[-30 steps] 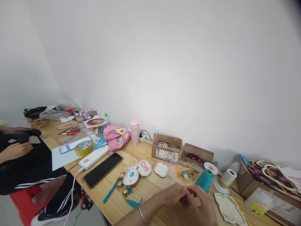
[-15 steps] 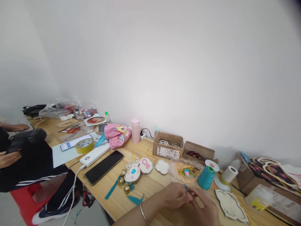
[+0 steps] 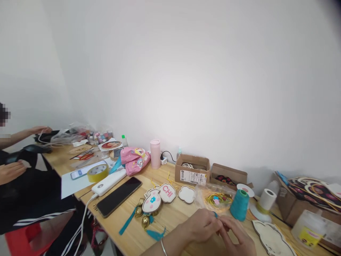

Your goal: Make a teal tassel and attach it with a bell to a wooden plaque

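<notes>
Low in the head view, my left hand (image 3: pixel 204 224) and my right hand (image 3: pixel 236 235) meet fingertip to fingertip just above the wooden table. A short bit of teal thread (image 3: pixel 215 214) pokes out at the fingers of my left hand, which are closed on it. The fingers of my right hand are pinched against them; what lies between is hidden. Behind my hands stands a cone of teal thread (image 3: pixel 239 205). To the left lie a round white charm with a blue flower (image 3: pixel 151 201), brass bells (image 3: pixel 145 221) and a teal tassel (image 3: pixel 156 234).
A cloud-shaped wooden piece (image 3: pixel 273 239) and a glue bottle (image 3: pixel 309 229) are at right. Cardboard boxes (image 3: pixel 193 177) line the wall. Further left are a black phone (image 3: pixel 119 196), a white power strip (image 3: pixel 108 182) and a pink tumbler (image 3: pixel 155 154). Another person's hand (image 3: pixel 13 171) shows far left.
The view has shifted slightly, so the table things sit a little lower and further right. My hands stay pinched together. The other person's arm now reaches toward the table's far end.
</notes>
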Available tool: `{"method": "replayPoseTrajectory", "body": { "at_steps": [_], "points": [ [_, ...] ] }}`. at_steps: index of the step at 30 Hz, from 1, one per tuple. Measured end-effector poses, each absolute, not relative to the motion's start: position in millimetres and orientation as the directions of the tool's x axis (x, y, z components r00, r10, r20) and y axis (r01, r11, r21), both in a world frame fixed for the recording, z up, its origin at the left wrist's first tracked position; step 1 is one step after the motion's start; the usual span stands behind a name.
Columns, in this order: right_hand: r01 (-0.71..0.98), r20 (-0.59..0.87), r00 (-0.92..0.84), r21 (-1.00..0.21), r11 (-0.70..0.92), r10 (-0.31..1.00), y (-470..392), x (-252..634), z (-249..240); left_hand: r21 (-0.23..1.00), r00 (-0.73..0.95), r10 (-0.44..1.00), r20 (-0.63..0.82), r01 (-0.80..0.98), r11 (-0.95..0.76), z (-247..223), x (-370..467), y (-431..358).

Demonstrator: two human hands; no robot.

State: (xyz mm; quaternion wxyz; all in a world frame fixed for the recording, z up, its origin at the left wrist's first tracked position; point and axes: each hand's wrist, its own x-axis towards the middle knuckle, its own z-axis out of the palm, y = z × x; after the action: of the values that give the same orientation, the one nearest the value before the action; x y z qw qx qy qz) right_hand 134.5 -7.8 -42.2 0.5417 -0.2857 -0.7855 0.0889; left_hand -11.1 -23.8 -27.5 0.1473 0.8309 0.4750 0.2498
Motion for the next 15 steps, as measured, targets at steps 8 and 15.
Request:
{"method": "replayPoseTrajectory", "body": {
  "at_steps": [8,15],
  "points": [
    [0.396,0.835,-0.246,-0.377,0.837,0.492,-1.6,135.5,-46.1,0.697,0.404,0.882,0.243,0.560,-0.449,-29.7,-7.4,-24.2],
    [0.389,0.812,-0.266,-0.402,0.829,0.519,4.7,137.0,-46.8,0.778,0.342,0.915,0.216,0.505,-0.373,-29.4,-5.8,-23.8]
  ]
}}
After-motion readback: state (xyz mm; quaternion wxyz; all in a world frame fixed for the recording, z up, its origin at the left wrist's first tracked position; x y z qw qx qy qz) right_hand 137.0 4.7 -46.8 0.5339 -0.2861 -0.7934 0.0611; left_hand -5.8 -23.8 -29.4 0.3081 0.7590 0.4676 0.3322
